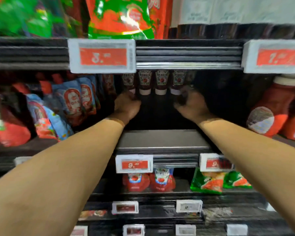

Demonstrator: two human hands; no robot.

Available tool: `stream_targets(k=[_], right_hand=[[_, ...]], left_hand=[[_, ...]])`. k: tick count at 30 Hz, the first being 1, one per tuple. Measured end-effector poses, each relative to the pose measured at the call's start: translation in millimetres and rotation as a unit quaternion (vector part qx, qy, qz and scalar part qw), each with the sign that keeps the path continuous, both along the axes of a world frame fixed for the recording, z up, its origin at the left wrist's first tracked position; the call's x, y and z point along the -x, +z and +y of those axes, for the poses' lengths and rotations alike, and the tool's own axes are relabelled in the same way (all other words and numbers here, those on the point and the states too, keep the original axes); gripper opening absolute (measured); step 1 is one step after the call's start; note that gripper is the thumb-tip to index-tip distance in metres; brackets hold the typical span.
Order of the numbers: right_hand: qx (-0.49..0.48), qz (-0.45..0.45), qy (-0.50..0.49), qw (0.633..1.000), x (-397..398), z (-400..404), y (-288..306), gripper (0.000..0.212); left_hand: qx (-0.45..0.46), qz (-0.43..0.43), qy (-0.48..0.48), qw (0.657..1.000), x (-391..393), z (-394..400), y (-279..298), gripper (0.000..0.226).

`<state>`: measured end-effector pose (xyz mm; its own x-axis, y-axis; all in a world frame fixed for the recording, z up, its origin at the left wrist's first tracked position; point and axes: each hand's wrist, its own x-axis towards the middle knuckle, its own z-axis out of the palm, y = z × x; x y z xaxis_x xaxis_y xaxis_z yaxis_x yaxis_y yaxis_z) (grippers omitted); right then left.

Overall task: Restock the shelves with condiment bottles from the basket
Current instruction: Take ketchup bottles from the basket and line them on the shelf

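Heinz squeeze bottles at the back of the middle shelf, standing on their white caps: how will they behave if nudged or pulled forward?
The Heinz bottles are tall and stand on narrow caps, so they probably tip easily. They stand close together, so one falling may knock its neighbour. The glossy plastic is probably slightly slippery, and may flex when squeezed.

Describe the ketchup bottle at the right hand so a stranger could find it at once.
Start at the white-framed red price tag marked 8 on the upper shelf edge. Below it, deep in the shelf, stands a row of four white-capped upside-down red Heinz ketchup bottles. Pick the rightmost bottle, the one beside the right hand.
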<state>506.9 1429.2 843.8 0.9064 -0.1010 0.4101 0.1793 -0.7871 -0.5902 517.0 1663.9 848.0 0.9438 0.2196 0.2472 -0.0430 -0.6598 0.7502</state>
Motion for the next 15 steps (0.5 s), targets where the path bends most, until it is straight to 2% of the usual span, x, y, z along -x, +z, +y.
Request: stream_targets(k=[4,11,15], right_hand=[[-0.017,0.002,-0.048,0.999,47,18,4,0.038],[-0.044,0.022,-0.157,0.986,135,44,5,0.032],[-0.023,-0.033,-0.135,0.990,196,59,1,0.021]], left_hand=[[0.050,-0.001,-0.039,0.998,15,19,-4,0.022],[0.040,-0.008,-0.141,0.989,39,33,-7,0.011],[0.042,-0.005,-0.218,0.975,66,46,-7,0.017]])
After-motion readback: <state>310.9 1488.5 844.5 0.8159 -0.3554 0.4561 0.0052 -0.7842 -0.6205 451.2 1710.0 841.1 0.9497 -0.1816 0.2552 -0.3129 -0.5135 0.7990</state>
